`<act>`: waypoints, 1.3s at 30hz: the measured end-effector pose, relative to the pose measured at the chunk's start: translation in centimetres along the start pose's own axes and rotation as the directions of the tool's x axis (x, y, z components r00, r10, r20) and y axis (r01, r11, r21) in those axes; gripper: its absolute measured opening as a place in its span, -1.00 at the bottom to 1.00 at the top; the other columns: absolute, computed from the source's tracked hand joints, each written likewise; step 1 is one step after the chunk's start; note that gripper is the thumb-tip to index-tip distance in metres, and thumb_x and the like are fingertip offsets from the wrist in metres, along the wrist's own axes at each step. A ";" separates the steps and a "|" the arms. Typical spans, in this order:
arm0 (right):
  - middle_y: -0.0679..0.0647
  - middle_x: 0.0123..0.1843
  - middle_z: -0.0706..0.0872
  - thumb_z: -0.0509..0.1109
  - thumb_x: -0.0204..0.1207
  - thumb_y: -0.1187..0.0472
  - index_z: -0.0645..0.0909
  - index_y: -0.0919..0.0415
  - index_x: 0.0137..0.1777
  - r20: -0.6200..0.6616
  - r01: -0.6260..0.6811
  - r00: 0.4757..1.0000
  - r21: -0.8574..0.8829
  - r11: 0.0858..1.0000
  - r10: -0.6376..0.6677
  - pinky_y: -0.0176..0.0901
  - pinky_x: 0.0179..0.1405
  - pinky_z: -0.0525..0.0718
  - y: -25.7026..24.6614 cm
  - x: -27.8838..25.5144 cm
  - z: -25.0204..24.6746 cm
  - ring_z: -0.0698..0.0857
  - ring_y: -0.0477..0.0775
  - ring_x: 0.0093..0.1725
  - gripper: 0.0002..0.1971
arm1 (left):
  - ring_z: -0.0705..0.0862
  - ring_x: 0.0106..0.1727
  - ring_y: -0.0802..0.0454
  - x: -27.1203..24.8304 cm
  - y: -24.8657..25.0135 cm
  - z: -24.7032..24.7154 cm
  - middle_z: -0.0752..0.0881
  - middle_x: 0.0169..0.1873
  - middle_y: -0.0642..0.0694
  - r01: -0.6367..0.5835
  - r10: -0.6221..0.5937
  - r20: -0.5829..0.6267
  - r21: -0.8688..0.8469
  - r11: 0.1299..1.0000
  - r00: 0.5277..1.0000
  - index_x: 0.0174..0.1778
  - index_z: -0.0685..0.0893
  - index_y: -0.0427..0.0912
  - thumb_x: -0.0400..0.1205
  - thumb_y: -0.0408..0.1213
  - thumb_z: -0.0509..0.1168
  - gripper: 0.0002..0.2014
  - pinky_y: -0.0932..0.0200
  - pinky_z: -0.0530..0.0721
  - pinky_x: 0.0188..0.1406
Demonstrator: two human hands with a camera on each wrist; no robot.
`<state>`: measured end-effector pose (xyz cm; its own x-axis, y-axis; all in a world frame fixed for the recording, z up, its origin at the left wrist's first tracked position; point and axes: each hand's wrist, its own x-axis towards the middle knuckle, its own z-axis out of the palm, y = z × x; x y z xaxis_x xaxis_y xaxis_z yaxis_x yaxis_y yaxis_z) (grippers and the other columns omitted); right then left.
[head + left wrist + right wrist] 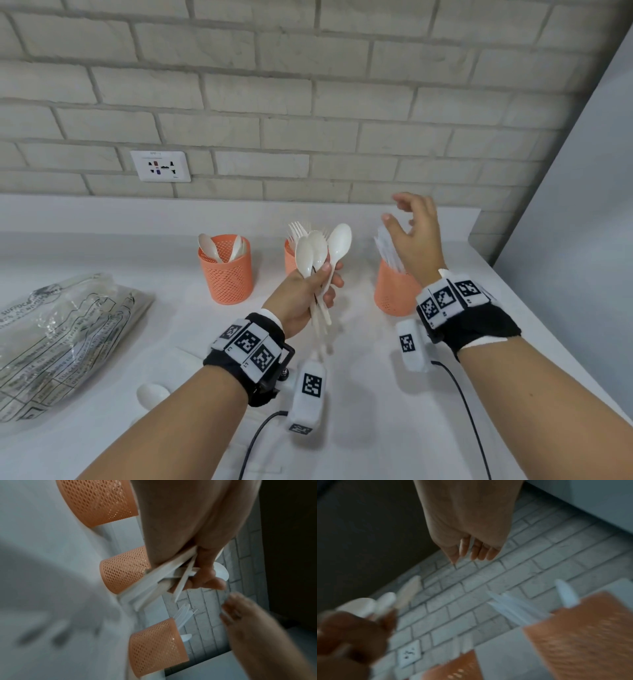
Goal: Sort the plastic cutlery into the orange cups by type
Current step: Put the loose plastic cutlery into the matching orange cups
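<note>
My left hand (308,294) grips a bunch of white plastic spoons (322,250) by their handles, bowls up, above the counter in front of the middle cup; the same spoons' handles (159,582) show in the left wrist view. Three orange mesh cups stand in a row: the left cup (227,274) holds spoons, the middle cup (290,260) holds forks, the right cup (394,291) holds knives (387,250). My right hand (411,233) hovers empty above the right cup, fingers loosely spread (476,547).
A crumpled clear plastic bag (58,339) lies at the left of the white counter (376,394). One loose spoon (150,394) lies near my left forearm. A brick wall with a socket (161,166) stands behind; a grey wall closes the right side.
</note>
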<state>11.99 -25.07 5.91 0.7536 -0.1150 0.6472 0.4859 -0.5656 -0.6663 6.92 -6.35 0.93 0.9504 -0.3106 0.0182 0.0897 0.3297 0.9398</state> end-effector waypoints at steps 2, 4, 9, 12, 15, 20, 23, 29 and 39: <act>-0.06 -0.03 0.58 0.36 0.54 0.27 0.67 0.26 0.07 0.095 0.058 0.993 0.068 0.996 -0.065 -0.61 -0.03 0.42 -2.6 -0.1 0.8 0.59 -0.18 -0.01 -0.85 | 0.44 -0.54 0.16 -0.2 -0.1 0.2 0.67 -0.43 0.08 -0.037 0.036 0.009 0.122 0.992 0.999 -0.05 0.60 -0.15 0.73 -0.27 0.08 -0.80 0.23 0.42 -0.40; -0.08 -0.10 0.66 0.35 0.57 0.20 0.71 0.25 -0.01 0.289 -0.056 0.957 0.132 0.990 0.015 -0.57 -0.09 0.47 -4.5 -0.2 1.8 0.61 -0.21 -0.10 -0.85 | 0.44 -0.52 0.15 -0.5 0.1 0.2 0.70 -0.38 0.09 -0.058 0.052 0.030 0.213 0.975 0.998 -0.07 0.62 -0.18 0.73 -0.28 0.09 -0.80 0.26 0.45 -0.34; 0.12 -0.30 0.72 0.36 0.56 0.21 0.70 0.29 -0.17 0.758 -0.495 0.622 0.184 0.849 0.199 -0.25 -0.34 0.62 -6.9 -0.4 3.5 0.67 -0.02 -0.35 -0.83 | 0.46 -0.47 0.09 -1.6 0.7 -1.4 0.68 -0.34 0.02 -0.038 0.003 0.111 0.315 0.948 0.994 -0.08 0.64 -0.15 0.70 -0.25 0.16 -0.83 0.29 0.50 -0.31; 0.05 -0.31 0.66 0.31 0.60 0.20 0.63 0.15 -0.24 0.761 -0.496 0.625 0.213 0.842 0.176 -0.29 -0.36 0.54 -7.6 0.0 4.5 0.60 -0.05 -0.33 -0.81 | 0.47 -0.46 0.10 -2.6 1.2 -2.9 0.67 -0.40 0.09 -0.023 -0.023 0.118 0.371 0.928 0.993 -0.07 0.62 -0.26 0.68 -0.21 0.18 -0.80 0.27 0.50 -0.30; 0.03 -0.29 0.58 0.17 0.68 0.19 0.54 0.06 -0.20 0.573 -0.454 0.793 0.330 0.828 0.207 -0.32 -0.48 0.40 -8.4 1.4 5.5 0.49 -0.10 -0.38 -0.78 | 0.46 -0.50 0.14 -3.5 1.8 -4.5 0.62 -0.47 0.10 0.033 -0.069 0.082 0.382 0.924 0.994 -0.07 0.60 -0.29 0.70 -0.31 0.14 -0.83 0.26 0.48 -0.32; 0.24 -0.17 0.69 0.03 0.72 0.24 0.41 0.04 -0.15 0.094 -0.256 0.964 0.590 0.766 0.249 -0.37 -0.66 0.41 -8.8 3.8 6.0 0.43 -0.19 -0.60 -0.77 | 0.40 -0.56 0.19 -4.7 2.4 -7.7 0.50 -0.48 0.03 0.137 -0.126 -0.064 0.235 0.962 0.990 -0.01 0.59 -0.25 0.72 -0.31 0.10 -0.84 0.32 0.48 -0.45; 0.21 -0.24 0.64 0.07 0.71 0.24 0.43 0.09 -0.15 0.064 -0.256 0.965 0.415 0.873 0.253 -0.37 -0.63 0.51 -6.8 3.1 7.8 0.50 -0.23 -0.62 -0.80 | 0.44 -0.53 0.17 -5.0 2.9 -8.6 0.49 -0.48 0.02 0.148 -0.134 -0.096 0.146 0.978 0.986 -0.01 0.55 -0.22 0.73 -0.33 0.08 -0.85 0.29 0.53 -0.40; 0.19 0.00 0.64 0.23 0.63 0.28 0.62 0.29 0.11 0.222 -0.319 0.928 0.055 0.946 0.300 -0.14 -0.02 0.58 -3.0 0.7 11.2 0.63 -0.03 -0.12 -0.83 | 0.59 -0.40 0.11 -5.4 3.9 -9.0 0.59 -0.37 -0.05 0.117 -0.106 -0.117 0.087 0.989 0.987 -0.11 0.52 -0.23 0.73 -0.34 0.07 -0.84 0.18 0.67 -0.11; 0.01 -0.32 0.60 0.34 0.55 0.27 0.61 0.30 0.17 0.801 -0.310 0.594 0.147 0.939 0.071 -0.28 -0.43 0.57 -12.5 -4.8 13.6 0.61 -0.07 -0.36 -0.78 | 0.73 -0.33 -0.04 -4.0 5.4 -9.3 0.76 -0.21 -0.14 -0.062 0.061 -0.293 0.007 0.998 0.954 0.26 0.45 -0.12 0.76 -0.13 -0.02 -0.74 0.08 0.74 -0.32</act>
<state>8.32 -6.37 6.12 0.8370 0.5457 0.0408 0.2879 -0.3756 -0.8809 6.34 5.00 2.77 0.9996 -0.0150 -0.0253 0.0289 0.3417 0.9393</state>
